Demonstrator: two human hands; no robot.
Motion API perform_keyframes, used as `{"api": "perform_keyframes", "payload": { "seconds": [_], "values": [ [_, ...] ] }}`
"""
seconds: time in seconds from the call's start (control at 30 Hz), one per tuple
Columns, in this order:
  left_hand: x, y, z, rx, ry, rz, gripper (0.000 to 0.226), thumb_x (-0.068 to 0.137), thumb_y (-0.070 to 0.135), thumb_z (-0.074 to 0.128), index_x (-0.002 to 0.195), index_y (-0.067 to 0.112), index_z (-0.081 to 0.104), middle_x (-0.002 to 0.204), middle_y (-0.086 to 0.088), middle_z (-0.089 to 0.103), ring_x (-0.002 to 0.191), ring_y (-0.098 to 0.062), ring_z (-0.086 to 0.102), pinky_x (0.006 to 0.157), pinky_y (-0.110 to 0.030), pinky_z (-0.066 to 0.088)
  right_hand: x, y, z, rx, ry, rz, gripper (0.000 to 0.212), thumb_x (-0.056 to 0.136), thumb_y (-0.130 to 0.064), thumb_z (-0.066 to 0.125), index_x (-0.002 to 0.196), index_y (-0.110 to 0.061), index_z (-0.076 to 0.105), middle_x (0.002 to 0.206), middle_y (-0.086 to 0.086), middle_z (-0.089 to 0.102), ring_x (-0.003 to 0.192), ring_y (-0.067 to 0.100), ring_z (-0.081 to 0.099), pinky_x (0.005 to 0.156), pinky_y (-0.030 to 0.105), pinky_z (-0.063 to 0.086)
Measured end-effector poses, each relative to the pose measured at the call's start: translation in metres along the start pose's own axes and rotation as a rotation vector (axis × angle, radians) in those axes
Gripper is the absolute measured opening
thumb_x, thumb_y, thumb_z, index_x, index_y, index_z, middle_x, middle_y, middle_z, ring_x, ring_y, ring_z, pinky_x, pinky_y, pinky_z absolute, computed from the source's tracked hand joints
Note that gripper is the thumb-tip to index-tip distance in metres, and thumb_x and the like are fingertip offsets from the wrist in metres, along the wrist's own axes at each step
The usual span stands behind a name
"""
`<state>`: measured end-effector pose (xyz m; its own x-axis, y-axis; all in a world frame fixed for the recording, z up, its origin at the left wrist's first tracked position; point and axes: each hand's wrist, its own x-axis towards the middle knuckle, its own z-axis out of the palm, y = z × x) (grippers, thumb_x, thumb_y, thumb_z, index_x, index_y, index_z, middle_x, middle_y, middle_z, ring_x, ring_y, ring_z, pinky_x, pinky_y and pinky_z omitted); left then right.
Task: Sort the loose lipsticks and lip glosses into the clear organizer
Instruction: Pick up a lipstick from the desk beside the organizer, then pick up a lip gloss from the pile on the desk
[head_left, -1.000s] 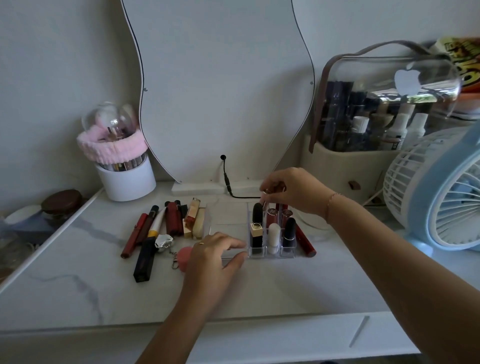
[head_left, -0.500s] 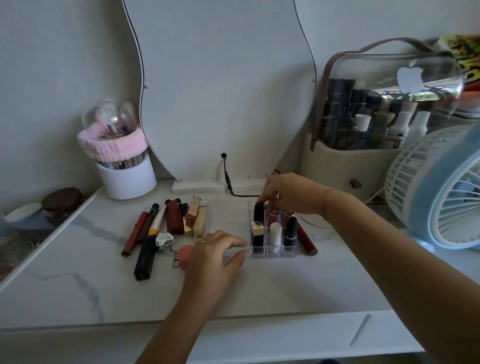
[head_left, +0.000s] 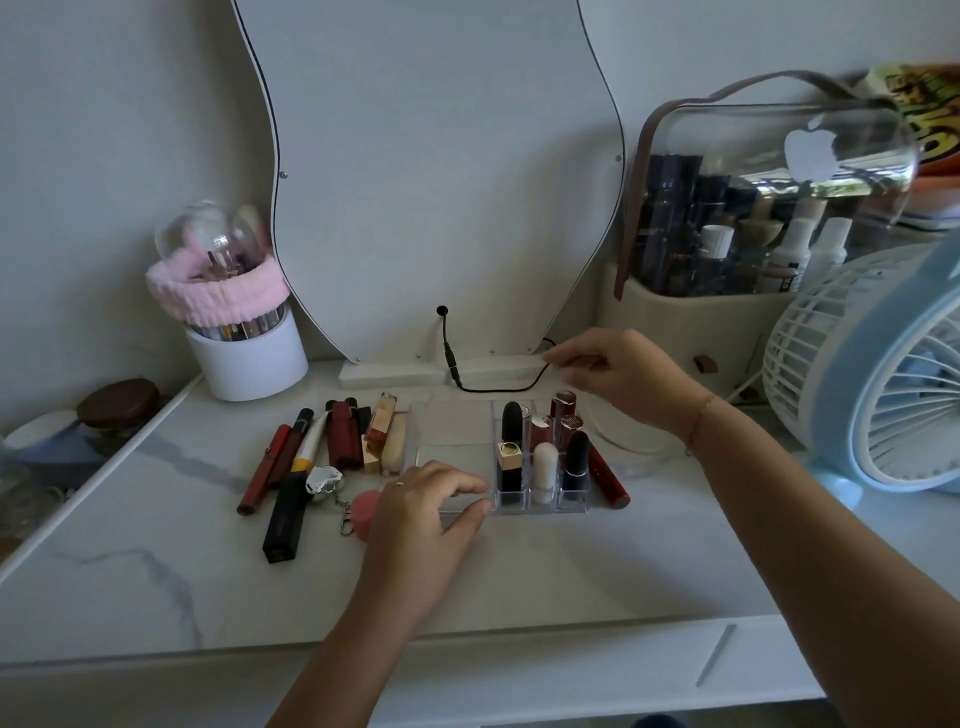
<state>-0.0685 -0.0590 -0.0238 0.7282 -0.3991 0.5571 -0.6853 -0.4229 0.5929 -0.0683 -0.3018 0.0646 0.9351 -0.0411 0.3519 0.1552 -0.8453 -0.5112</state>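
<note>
The clear organizer (head_left: 457, 441) sits mid-table. Its right compartments hold several upright lipsticks, among them a black one (head_left: 511, 422), a white one (head_left: 545, 470) and a dark red one (head_left: 563, 408). My left hand (head_left: 421, 514) rests on the organizer's front left edge, fingers pressing its rim. My right hand (head_left: 621, 376) hovers above and behind the organizer with fingers loosely curled and nothing in them. Loose lipsticks and glosses (head_left: 332, 441) lie in a row to the left. One long red gloss (head_left: 608, 475) lies against the organizer's right side.
A wavy mirror (head_left: 431, 182) with a black cable (head_left: 493, 387) stands behind. A white brush cup (head_left: 249, 353) is at back left, a cosmetics case (head_left: 753, 234) and a blue fan (head_left: 883, 384) at right. A silver heart keychain (head_left: 324, 480) and pink sponge (head_left: 363, 509) lie by my left hand.
My right hand has let go of the dark red lipstick in the organizer's back right compartment and lifted up and back. My left hand has stayed on the organizer's edge.
</note>
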Motion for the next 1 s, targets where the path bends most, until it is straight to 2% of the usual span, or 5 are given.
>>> {"api": "perform_keyframes", "payload": {
  "seconds": [0.1, 0.27, 0.47, 0.73, 1.0],
  "values": [
    [0.0, -0.001, 0.0, 0.01, 0.0, 0.008, 0.011, 0.077, 0.017, 0.076, 0.087, 0.019, 0.073, 0.086, 0.012, 0.068, 0.087, -0.005, 0.062, 0.078, -0.029, 0.05, -0.018, 0.017, 0.001, 0.068, 0.158, 0.123, 0.025, 0.086, -0.019, 0.06, 0.11, -0.021, 0.064, 0.087, -0.023, 0.058, 0.076, -0.01, 0.055, 0.063, 0.0, 0.043],
    [0.0, -0.004, 0.001, 0.029, -0.012, 0.006, 0.011, 0.077, 0.017, 0.075, 0.087, 0.02, 0.073, 0.086, 0.013, 0.067, 0.087, -0.001, 0.059, 0.078, -0.016, 0.045, -0.049, 0.042, 0.018, 0.263, 0.29, 0.333, 0.016, 0.086, -0.02, 0.061, 0.1, -0.026, 0.066, 0.086, -0.017, 0.063, 0.082, -0.004, 0.059, 0.068, 0.008, 0.042],
    [-0.001, -0.004, 0.001, 0.026, -0.028, -0.02, 0.012, 0.078, 0.018, 0.074, 0.089, 0.021, 0.073, 0.088, 0.015, 0.067, 0.089, 0.003, 0.058, 0.077, -0.003, 0.038, -0.064, 0.048, 0.039, 0.368, 0.39, 0.377, 0.013, 0.085, -0.016, 0.064, 0.095, -0.022, 0.069, 0.081, -0.015, 0.065, 0.077, -0.003, 0.059, 0.059, 0.001, 0.042],
    [-0.001, -0.003, 0.0, 0.019, -0.009, -0.024, 0.013, 0.077, 0.016, 0.075, 0.089, 0.022, 0.072, 0.088, 0.016, 0.067, 0.089, 0.005, 0.058, 0.077, -0.002, 0.038, -0.071, 0.05, 0.044, 0.15, 0.19, 0.359, 0.022, 0.076, -0.026, 0.073, 0.097, -0.023, 0.066, 0.082, -0.001, 0.066, 0.067, 0.01, 0.053, 0.061, 0.016, 0.042],
    [-0.002, -0.003, 0.0, 0.014, 0.01, -0.03, 0.013, 0.078, 0.017, 0.074, 0.09, 0.022, 0.072, 0.088, 0.015, 0.068, 0.09, 0.004, 0.059, 0.078, -0.004, 0.041, -0.068, 0.046, 0.048, 0.085, 0.101, 0.365, 0.025, 0.077, -0.032, 0.072, 0.1, -0.025, 0.066, 0.08, -0.007, 0.065, 0.07, 0.006, 0.056, 0.059, 0.012, 0.038]
  ]
}}
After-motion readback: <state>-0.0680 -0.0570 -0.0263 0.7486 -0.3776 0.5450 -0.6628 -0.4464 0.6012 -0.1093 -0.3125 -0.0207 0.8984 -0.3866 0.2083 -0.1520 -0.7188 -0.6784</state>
